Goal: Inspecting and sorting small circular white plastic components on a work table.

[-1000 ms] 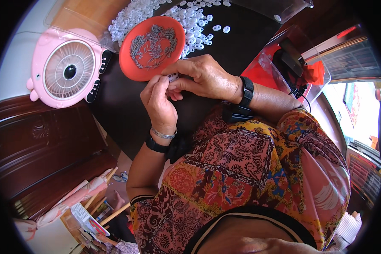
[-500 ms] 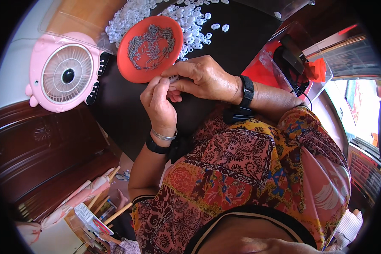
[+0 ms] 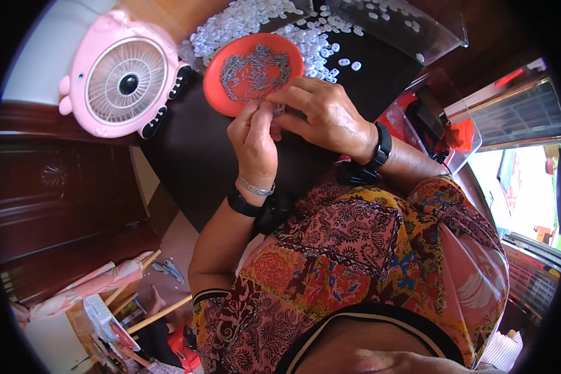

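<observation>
My left hand and my right hand meet at the near edge of an orange-red dish. Pinched between their fingertips is a small white plastic piece, mostly covered by the fingers. Whether a metal pin is held with it cannot be made out. Inside the dish lie many thin grey metal pins, perhaps screws. Behind and beside the dish spreads a heap of white oval plastic pieces with two holes each. A few of them lie apart on the dark table.
A pink animal-shaped fan stands left of the dish. Clear plastic bins are at the back, one with some white pieces. To the right, a clear box holds red and black items. Dark carved wood furniture fills the left.
The view has swung, so the fan, dish and heap appear farther right. My hands stay together at the dish, still pinching the white piece, with my right fingers now over the dish's rim.
</observation>
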A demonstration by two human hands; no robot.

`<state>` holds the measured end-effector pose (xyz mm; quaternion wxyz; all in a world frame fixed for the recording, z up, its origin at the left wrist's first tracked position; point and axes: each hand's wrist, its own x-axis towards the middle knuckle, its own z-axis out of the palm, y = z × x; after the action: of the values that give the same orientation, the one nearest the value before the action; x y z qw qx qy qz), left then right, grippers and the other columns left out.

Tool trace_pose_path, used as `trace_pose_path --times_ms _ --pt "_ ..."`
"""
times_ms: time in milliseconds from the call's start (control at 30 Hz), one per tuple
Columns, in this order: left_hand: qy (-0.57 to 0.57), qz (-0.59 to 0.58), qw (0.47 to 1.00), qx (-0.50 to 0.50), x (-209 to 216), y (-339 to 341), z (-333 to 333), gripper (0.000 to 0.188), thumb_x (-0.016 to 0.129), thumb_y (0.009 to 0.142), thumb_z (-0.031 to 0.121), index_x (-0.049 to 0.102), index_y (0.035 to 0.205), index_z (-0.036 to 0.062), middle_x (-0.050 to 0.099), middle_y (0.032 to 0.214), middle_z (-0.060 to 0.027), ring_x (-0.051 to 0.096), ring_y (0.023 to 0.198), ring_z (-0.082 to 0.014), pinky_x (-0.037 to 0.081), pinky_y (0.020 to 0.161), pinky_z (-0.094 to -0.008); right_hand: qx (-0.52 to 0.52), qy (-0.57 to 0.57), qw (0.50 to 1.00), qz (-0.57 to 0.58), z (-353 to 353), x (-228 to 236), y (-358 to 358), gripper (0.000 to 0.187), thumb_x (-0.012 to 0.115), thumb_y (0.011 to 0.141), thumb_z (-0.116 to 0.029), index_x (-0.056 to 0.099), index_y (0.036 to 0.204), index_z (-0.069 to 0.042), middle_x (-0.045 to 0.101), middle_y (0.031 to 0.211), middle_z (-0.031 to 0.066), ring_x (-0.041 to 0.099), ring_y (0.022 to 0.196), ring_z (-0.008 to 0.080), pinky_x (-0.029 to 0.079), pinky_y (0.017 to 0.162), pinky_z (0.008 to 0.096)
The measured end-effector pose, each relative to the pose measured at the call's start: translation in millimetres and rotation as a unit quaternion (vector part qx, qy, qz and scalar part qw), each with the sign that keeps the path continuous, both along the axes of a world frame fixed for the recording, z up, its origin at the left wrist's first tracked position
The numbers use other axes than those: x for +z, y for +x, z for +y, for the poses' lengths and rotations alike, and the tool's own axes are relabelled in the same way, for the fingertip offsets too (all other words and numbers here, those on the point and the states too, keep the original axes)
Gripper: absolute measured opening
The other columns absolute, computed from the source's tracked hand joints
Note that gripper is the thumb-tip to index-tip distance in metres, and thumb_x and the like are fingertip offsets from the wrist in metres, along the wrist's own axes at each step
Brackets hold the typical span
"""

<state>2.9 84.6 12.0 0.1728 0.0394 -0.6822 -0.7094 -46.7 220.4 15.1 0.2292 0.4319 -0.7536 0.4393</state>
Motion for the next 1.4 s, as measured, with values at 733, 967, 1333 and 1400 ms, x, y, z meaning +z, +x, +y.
trace_pose_path --times_ms 733,967,1333,1400 --pt "-0.056 0.118 0.991 0.022 -5 -17 10 0.027 0.051 0.092 0.021 0.058 0.080 -0.0022 0.056 0.066 -0.0027 0.048 0.056 -0.0089 0.038 0.051 -0.0225 0.092 -0.107 0.982 -0.125 5 -9 -19 0.031 0.076 0.074 -0.009 0.065 0.102 -0.003 0.068 0.084 0.0061 0.066 0.076 0.0142 0.053 0.069 0.0260" --pt "-0.096 0.115 0.989 0.007 -7 -12 0 0.029 0.049 0.093 0.021 0.055 0.078 -0.0026 0.053 0.063 -0.0032 0.046 0.053 -0.0087 0.036 0.048 -0.0234 0.178 -0.157 0.929 -0.283 0 -14 -19 0.026 0.074 0.077 -0.009 0.066 0.101 -0.003 0.068 0.088 0.0053 0.065 0.082 0.0109 0.053 0.073 0.0245" --pt "-0.026 0.078 0.996 -0.044 -18 -12 -8 0.027 0.048 0.093 0.020 0.053 0.075 -0.0007 0.050 0.064 -0.0012 0.044 0.054 -0.0086 0.035 0.050 -0.0231 0.127 -0.092 0.962 -0.224 6 -16 -14 0.027 0.074 0.075 -0.008 0.066 0.100 -0.002 0.068 0.090 0.0082 0.066 0.083 0.0162 0.053 0.073 0.0276" --pt "-0.024 0.073 0.996 -0.049 -18 -12 -7 0.027 0.048 0.093 0.019 0.053 0.075 -0.0004 0.049 0.064 -0.0012 0.043 0.054 -0.0086 0.035 0.050 -0.0232 0.134 -0.102 0.960 -0.222 5 -17 -14 0.026 0.074 0.075 -0.008 0.066 0.099 -0.002 0.068 0.089 0.0083 0.066 0.082 0.0162 0.053 0.073 0.0278"
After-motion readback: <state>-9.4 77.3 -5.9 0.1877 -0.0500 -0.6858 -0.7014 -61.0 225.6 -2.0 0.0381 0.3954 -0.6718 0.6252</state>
